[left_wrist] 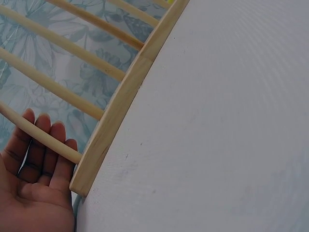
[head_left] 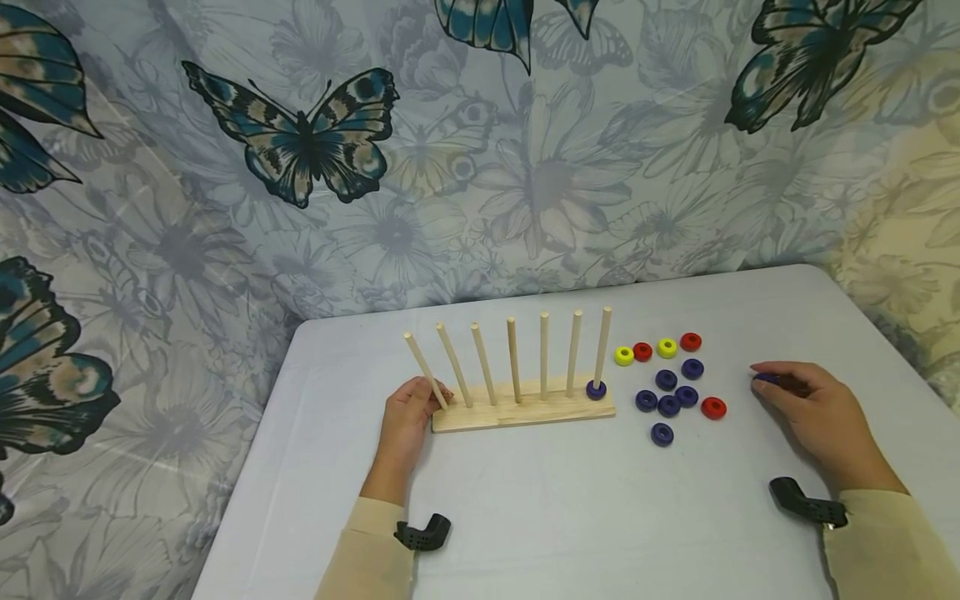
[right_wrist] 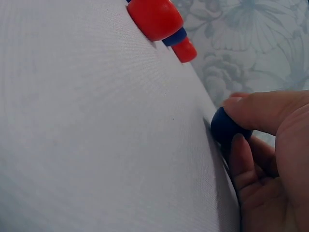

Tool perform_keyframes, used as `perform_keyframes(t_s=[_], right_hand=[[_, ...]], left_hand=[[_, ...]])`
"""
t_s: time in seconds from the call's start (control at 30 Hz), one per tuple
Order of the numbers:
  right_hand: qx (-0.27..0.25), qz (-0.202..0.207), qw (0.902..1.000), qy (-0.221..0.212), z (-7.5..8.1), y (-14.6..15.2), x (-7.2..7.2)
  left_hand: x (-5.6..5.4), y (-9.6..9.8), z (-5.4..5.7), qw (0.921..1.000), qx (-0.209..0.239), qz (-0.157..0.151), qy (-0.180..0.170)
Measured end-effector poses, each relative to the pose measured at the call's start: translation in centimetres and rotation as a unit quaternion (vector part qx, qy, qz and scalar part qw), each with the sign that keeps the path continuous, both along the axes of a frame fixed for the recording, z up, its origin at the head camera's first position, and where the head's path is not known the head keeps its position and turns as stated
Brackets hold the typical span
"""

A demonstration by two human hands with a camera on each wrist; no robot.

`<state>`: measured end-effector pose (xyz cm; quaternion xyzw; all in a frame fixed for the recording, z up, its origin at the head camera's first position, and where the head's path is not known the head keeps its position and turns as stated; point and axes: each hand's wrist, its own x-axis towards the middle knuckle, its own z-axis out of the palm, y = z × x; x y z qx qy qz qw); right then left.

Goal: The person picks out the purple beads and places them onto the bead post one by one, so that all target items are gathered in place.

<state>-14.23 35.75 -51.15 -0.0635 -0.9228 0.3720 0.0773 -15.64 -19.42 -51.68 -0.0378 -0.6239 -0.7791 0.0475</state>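
Between thumb and fingers my right hand [head_left: 828, 417] pinches a dark blue ring [right_wrist: 223, 126], low over the table at the right. My left hand [head_left: 403, 421] is at the left end of a wooden peg stand [head_left: 525, 412]. In the left wrist view its fingers [left_wrist: 42, 140] reach loosely extended behind the end peg [left_wrist: 41, 135], close against the base. Several upright pegs rise in a row from the stand. One dark blue ring [head_left: 596, 390] sits at the bottom of the rightmost peg.
Right of the stand lie several loose dark blue rings [head_left: 668, 406], two yellow rings [head_left: 667, 348] and three red rings [head_left: 713, 407]. The white-covered table [head_left: 570, 508] ends at the back against a butterfly-patterned cloth [head_left: 480, 167].
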Motion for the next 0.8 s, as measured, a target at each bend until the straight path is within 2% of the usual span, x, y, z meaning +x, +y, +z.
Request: perform_keyframes(t_s=[0.23, 0.47, 0.8], right_hand=[[0.006, -0.002, 0.9999, -0.016, -0.01, 0.04, -0.21], [0.017, 0.013, 0.9997, -0.015, -0.03, 0.13, -0.23], [0.018, 0.011, 0.9996, -0.016, 0.02, 0.11, -0.27]], left_hand=[[-0.04, -0.04, -0.07, 1.0, 0.007, 0.001, 0.0], [-0.07, -0.05, -0.13, 0.9999, 0.011, -0.001, 0.0], [-0.04, -0.05, -0.12, 1.0, 0.008, -0.001, -0.002]])
